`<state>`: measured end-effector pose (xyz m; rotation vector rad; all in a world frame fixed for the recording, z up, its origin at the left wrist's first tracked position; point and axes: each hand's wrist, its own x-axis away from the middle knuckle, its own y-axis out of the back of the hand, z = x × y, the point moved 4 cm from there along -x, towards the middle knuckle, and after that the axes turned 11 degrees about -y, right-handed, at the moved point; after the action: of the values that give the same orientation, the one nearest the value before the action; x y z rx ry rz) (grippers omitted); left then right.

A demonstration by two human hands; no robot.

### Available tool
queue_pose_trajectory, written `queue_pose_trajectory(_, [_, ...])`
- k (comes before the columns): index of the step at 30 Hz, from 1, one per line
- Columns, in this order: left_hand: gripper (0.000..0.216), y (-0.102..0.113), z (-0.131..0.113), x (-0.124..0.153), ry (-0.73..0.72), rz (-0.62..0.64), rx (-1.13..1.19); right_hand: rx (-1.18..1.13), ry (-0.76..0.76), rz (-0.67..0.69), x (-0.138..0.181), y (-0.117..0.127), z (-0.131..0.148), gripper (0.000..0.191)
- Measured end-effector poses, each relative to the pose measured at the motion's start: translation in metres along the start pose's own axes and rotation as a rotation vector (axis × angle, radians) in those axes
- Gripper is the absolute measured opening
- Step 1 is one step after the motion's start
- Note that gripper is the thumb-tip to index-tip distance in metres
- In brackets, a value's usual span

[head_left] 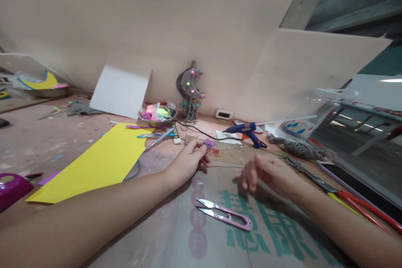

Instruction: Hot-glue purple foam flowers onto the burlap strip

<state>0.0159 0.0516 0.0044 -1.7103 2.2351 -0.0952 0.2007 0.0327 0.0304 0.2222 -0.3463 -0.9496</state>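
My left hand [191, 160] pinches a small purple piece [210, 143] between thumb and fingers, just above a strip of brown cardboard [232, 153]. My right hand [266, 174] hovers a little to the right with its fingers curled loosely downward and nothing in them. Pink thread snips [224, 213] lie open on the printed cardboard sheet [276, 238] in front of both hands.
A yellow paper sheet [100, 163] lies at left, and a metal bowl [157, 115] of coloured bits stands behind it. A blue glue gun [246, 132], a grey moon ornament [191, 88], a coil of twine [295, 146] and red-handled scissors [342, 201] sit around.
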Motion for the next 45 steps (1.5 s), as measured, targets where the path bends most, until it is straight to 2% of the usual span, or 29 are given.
queue_pose_trajectory(3, [0.016,0.0,0.0,0.0,0.01,0.009,-0.01,-0.117,-0.012,-0.08,0.002,0.001,-0.002,0.048])
queue_pose_trajectory(5, [0.015,0.0,0.001,0.0,0.008,0.01,-0.018,0.019,-0.028,-0.053,0.001,-0.008,-0.002,0.041])
queue_pose_trajectory(9, [0.016,0.001,0.001,0.0,-0.007,0.006,-0.021,0.4,0.073,-0.022,0.0,-0.023,0.005,0.04])
queue_pose_trajectory(13, [0.019,0.0,0.002,0.0,-0.006,0.024,-0.017,0.379,0.031,-0.17,-0.001,-0.011,0.004,0.038])
queue_pose_trajectory(15, [0.018,0.0,0.002,0.0,-0.007,0.023,-0.02,0.461,0.041,-0.239,-0.001,-0.007,0.004,0.032])
queue_pose_trajectory(20, [0.019,0.0,0.003,0.0,-0.018,0.028,-0.014,0.742,0.169,-0.259,-0.01,-0.015,0.004,0.02])
queue_pose_trajectory(28, [0.02,0.001,0.007,-0.002,-0.034,0.05,-0.028,0.834,0.255,-0.335,-0.03,-0.019,-0.001,0.016])
queue_pose_trajectory(34, [0.019,-0.001,0.003,-0.001,-0.016,0.055,-0.033,0.833,0.291,-0.286,-0.047,-0.018,-0.004,0.012])
queue_pose_trajectory(37, [0.018,-0.001,0.003,-0.001,-0.011,0.046,-0.032,0.8,0.275,-0.307,-0.044,-0.017,-0.003,0.013])
queue_pose_trajectory(40, [0.018,0.0,0.004,-0.002,-0.013,0.038,-0.02,0.677,0.236,-0.313,-0.022,-0.012,0.007,0.016])
queue_pose_trajectory(42, [0.016,0.0,0.004,-0.001,-0.01,0.036,-0.023,0.554,0.14,-0.293,0.001,-0.004,0.016,0.015])
queue_pose_trajectory(44, [0.015,0.0,0.003,-0.001,-0.008,0.032,-0.038,0.341,0.003,-0.196,0.025,0.007,0.022,0.017])
queue_pose_trajectory(45, [0.014,0.0,0.003,0.0,-0.009,0.029,-0.041,0.207,-0.074,-0.092,0.037,0.011,0.024,0.018])
